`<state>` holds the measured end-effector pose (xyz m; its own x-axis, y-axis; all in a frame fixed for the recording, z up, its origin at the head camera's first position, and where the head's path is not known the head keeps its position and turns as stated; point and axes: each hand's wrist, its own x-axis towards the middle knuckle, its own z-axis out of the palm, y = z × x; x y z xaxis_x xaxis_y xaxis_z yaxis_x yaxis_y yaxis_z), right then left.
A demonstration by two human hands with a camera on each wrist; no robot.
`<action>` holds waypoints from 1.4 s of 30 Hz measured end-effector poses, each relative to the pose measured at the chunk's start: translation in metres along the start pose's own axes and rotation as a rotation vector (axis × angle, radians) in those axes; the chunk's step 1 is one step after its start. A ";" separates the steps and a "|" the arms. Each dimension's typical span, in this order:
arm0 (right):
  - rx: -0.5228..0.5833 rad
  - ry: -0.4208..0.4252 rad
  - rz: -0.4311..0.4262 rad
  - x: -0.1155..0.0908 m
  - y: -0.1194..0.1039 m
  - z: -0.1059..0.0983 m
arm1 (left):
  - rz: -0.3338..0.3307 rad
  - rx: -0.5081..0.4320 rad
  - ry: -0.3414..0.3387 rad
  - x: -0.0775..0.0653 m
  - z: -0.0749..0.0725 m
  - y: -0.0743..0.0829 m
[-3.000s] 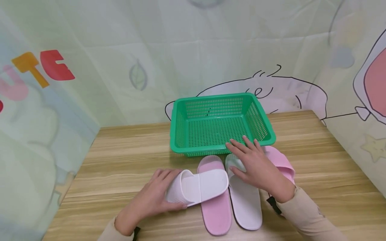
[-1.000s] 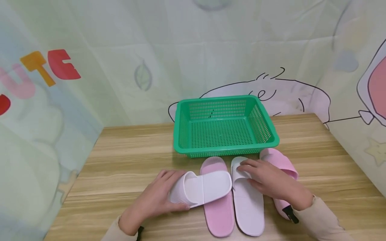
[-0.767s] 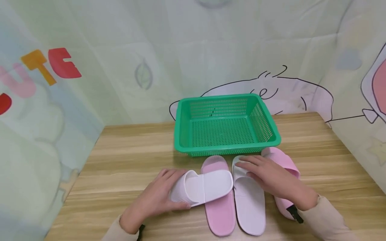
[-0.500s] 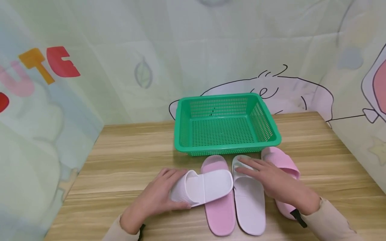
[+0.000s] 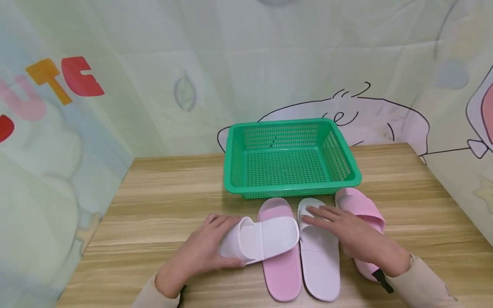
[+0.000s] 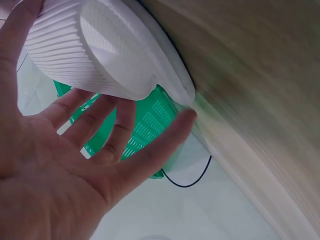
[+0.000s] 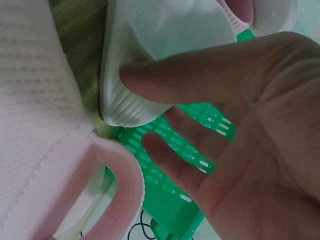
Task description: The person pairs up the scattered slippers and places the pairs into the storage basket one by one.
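A white slipper [image 5: 279, 234] lies slantwise with its heel across a pink slipper [image 5: 283, 278]. My left hand [image 5: 204, 250] holds its ribbed strap end, thumb on the near side and fingers on the far side. In the left wrist view the fingers [image 6: 87, 122] reach round the strap. Another white slipper [image 5: 320, 267] lies lengthwise to the right, toe toward the basket. Over its strap is my right hand [image 5: 346, 231], fingers loosely extended; whether they press on it I cannot tell. A second pink slipper [image 5: 358, 203] is partly hidden by the right forearm.
A green perforated basket [image 5: 292, 190] stands just behind the slippers, close to their toes. The wooden table [image 5: 169, 192] reaches back to a printed curtain [image 5: 161, 64]. Dark wrist straps show at both cuffs.
Earlier the right hand was at the basket's front rim; it has drawn back over the right white slipper's strap. The left hand keeps its hold. The head view has shifted slightly.
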<state>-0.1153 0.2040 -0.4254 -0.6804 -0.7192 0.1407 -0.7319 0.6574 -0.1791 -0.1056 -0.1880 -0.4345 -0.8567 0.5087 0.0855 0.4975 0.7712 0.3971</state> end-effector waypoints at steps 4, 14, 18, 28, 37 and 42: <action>-0.003 -0.023 0.014 0.000 -0.001 0.001 | 0.001 -0.018 -0.003 0.000 0.002 -0.001; -0.019 -0.022 -0.007 0.001 -0.001 0.004 | -0.009 -0.072 -0.021 0.001 0.003 -0.004; -0.038 -0.012 -0.025 0.004 0.000 0.003 | -0.030 -0.082 -0.023 0.000 0.001 -0.005; 0.024 -0.041 0.019 -0.002 0.001 -0.001 | -0.012 -0.088 -0.022 0.000 0.000 -0.004; 0.154 0.038 0.009 -0.010 0.011 -0.005 | -0.003 -0.083 -0.033 0.004 0.000 -0.003; 0.199 0.059 -0.003 -0.012 0.014 -0.009 | 0.009 -0.076 -0.027 0.004 0.001 -0.003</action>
<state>-0.1174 0.2239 -0.4206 -0.6833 -0.7030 0.1973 -0.7165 0.5935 -0.3665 -0.1107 -0.1880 -0.4361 -0.8478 0.5262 0.0656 0.4926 0.7356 0.4650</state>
